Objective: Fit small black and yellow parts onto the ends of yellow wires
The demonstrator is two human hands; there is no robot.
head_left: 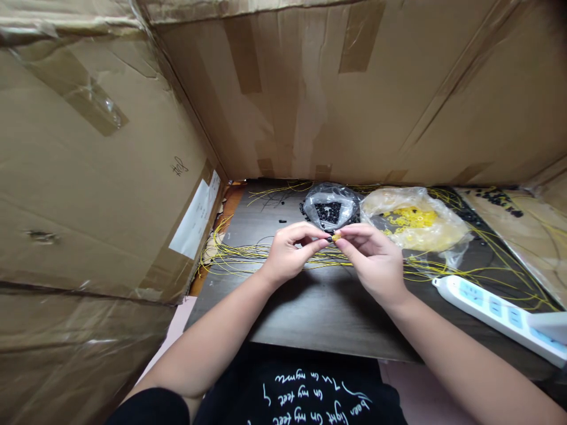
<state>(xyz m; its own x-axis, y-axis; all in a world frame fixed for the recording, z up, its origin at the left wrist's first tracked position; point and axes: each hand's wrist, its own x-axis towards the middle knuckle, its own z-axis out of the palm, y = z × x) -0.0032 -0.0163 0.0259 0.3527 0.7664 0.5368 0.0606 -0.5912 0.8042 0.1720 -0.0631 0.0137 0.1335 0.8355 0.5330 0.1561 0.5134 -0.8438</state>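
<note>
My left hand [289, 252] is closed, with thumb and forefinger pinching a small black plastic piece [329, 239]. Against it, my right hand [377, 260] pinches a small yellow plastic piece [336, 236]. The two pieces meet between my fingertips; how far they fit together is too small to tell. Beneath and behind both hands, a bundle of thin yellow and black wires [248, 255] runs across the dark table. Just beyond the fingers lies an open clear bag of small black pieces [328, 211]. To its right sits a clear bag holding yellow pieces [410, 217].
A white power strip [496, 313] lies at the right, with a plug in its near end. Cardboard walls [283, 106] enclose the table at the back and left. Loose black pieces [498, 199] lie on a cardboard sheet [522, 236] at the far right.
</note>
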